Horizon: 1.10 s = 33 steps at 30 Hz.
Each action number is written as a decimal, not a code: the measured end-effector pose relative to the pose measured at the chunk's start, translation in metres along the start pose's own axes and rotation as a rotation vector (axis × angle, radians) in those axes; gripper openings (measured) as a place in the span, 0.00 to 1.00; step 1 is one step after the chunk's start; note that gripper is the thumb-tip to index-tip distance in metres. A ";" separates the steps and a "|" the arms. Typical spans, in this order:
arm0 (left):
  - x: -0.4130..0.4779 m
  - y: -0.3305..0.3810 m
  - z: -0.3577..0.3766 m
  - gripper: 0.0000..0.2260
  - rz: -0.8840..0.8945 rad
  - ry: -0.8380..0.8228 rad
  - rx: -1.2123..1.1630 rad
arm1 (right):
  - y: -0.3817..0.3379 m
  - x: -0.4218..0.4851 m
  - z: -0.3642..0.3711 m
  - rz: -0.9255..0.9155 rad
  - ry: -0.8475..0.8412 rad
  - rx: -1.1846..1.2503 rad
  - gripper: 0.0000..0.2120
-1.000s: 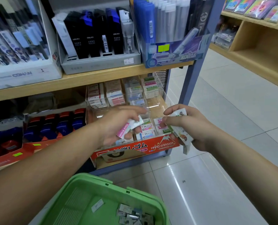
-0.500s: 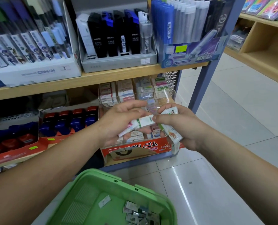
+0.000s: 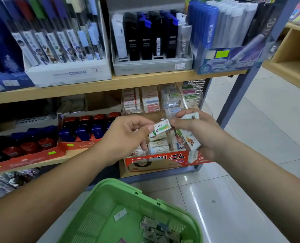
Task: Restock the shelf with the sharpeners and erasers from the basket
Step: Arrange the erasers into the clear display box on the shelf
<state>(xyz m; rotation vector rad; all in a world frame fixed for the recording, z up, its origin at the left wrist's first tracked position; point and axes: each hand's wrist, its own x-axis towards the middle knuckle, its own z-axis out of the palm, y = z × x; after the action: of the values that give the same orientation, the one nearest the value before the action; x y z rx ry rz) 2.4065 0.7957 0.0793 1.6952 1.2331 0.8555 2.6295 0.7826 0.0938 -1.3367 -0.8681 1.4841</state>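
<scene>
Our left hand (image 3: 126, 135) pinches one end of a green-striped eraser (image 3: 160, 128) between thumb and forefinger, just above centre. Our right hand (image 3: 200, 135), at three o'clock from it, curls round a stack of erasers (image 3: 191, 142) and touches the striped eraser's other end with thumb and fingertip. At twelve o'clock from the hands, a clear rack (image 3: 151, 100) of erasers stands under the shelf (image 3: 145, 80) board; a red carton (image 3: 163, 157) sits just below the hands. The green basket (image 3: 121, 185) lies at six o'clock, with loose pieces (image 3: 156, 228) inside.
</scene>
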 end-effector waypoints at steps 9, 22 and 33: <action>0.000 -0.005 -0.015 0.06 -0.095 -0.002 -0.138 | 0.001 -0.004 0.015 -0.069 -0.036 -0.056 0.11; 0.023 -0.008 0.007 0.02 0.006 0.032 0.158 | -0.002 0.002 -0.012 -0.244 0.253 -0.318 0.09; 0.082 0.026 0.121 0.06 0.110 -0.063 0.357 | -0.010 -0.019 -0.073 -0.066 0.329 0.076 0.10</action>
<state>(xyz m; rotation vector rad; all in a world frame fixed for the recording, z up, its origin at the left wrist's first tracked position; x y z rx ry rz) 2.5463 0.8415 0.0571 2.0743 1.3164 0.6665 2.7030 0.7625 0.0977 -1.4307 -0.6309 1.1911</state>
